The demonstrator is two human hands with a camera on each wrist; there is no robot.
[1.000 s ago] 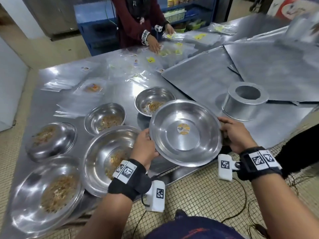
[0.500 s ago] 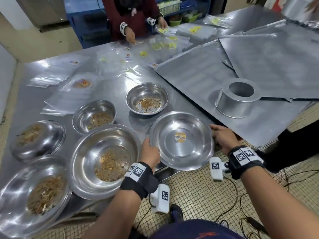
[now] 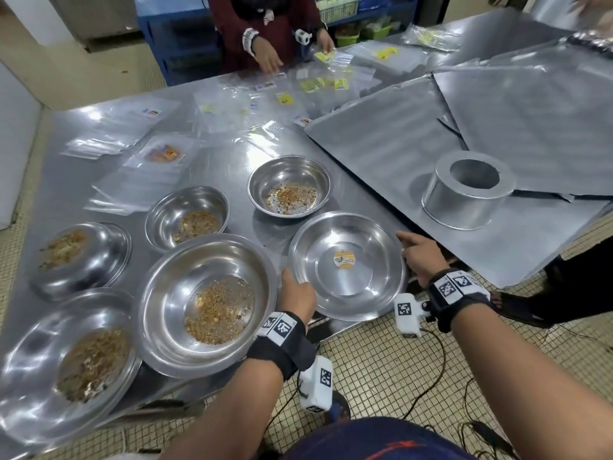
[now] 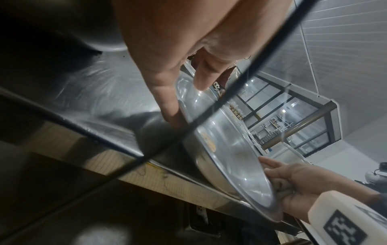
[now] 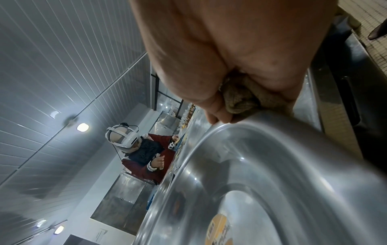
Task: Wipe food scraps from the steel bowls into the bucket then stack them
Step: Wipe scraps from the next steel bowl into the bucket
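Observation:
A clean steel bowl (image 3: 346,265) with a yellow sticker in its bottom is at the table's front edge, resting on it or just above. My left hand (image 3: 297,292) pinches its left rim, thumb inside and fingers (image 4: 167,106) beneath. My right hand (image 3: 419,257) is on the right rim, thumb on top, with a crumpled brown cloth (image 5: 240,101) bunched in its palm against the bowl (image 5: 272,182). Several bowls with orange-brown scraps stand to the left: a small one (image 3: 288,185), another (image 3: 187,217), a large one (image 3: 207,300) and two more (image 3: 66,363). No bucket is in view.
Grey metal sheets (image 3: 398,151) and a metal ring (image 3: 469,190) cover the table's right side. Clear plastic bags (image 3: 159,154) lie at the back, where another person (image 3: 262,28) handles them. Someone's foot (image 3: 517,307) and cables (image 3: 431,376) are on the tiled floor.
The clean bowl, earlier held up and tilted toward me, has come down flat to the table's front edge. Both hands kept their hold on its rim.

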